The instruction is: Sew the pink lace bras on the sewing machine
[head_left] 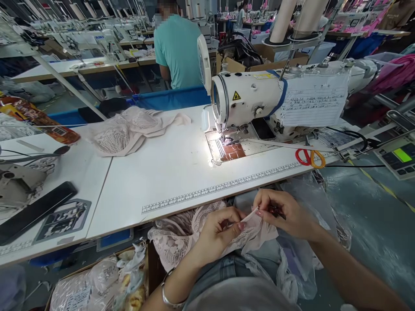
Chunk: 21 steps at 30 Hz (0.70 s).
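Both hands hold a soft pink lace cloth (181,242) low in the lap, below the edge of the white bench (168,172). The left hand (217,233) pinches the holey, floppy lace. The right hand (285,214) pinches a thin smooth strip (251,214) that runs sideways between the hands. A hard white sewing machine (259,103) sits on the bench beside red and yellow scissors (309,157).
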Tool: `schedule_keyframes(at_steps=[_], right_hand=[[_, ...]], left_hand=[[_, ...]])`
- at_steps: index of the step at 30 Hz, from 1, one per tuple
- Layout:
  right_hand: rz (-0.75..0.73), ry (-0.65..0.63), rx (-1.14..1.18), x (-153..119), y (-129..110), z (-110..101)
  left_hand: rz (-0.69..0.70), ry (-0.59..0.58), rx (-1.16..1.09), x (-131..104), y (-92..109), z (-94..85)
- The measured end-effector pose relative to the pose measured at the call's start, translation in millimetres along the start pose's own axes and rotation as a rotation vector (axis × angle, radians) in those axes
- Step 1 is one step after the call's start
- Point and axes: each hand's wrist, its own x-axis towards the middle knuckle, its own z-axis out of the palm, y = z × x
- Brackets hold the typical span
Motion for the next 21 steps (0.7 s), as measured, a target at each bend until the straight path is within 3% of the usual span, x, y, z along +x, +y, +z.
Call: schedule_keyframes(at_steps=[4, 9, 12, 15, 21], right_hand=[[0.035, 0.026, 0.052, -2.3, -2.1, 3.5], [0.035, 0.057, -0.02, -4.8, -7.9, 11.9], [0.041, 0.06, -0.059, -4.2, -7.6, 13.1], [0.016, 0.103, -0.089, -4.4, -2.4, 8.8], [0.103, 0.079, -0.113, -7.7, 3.1, -0.7]], left_hand=[[-0.02, 0.038, -0.016, 2.9, 3.4, 1.9], [0.004, 0.062, 0.241, 8.3, 10.8, 8.6], [-0.054, 0.148, 0.305, 11.1, 9.1, 13.3], [-0.102, 0.217, 0.218, 13.0, 8.1, 15.5], [-0.172, 0.165, -0.016, 15.0, 13.2, 14.9]])
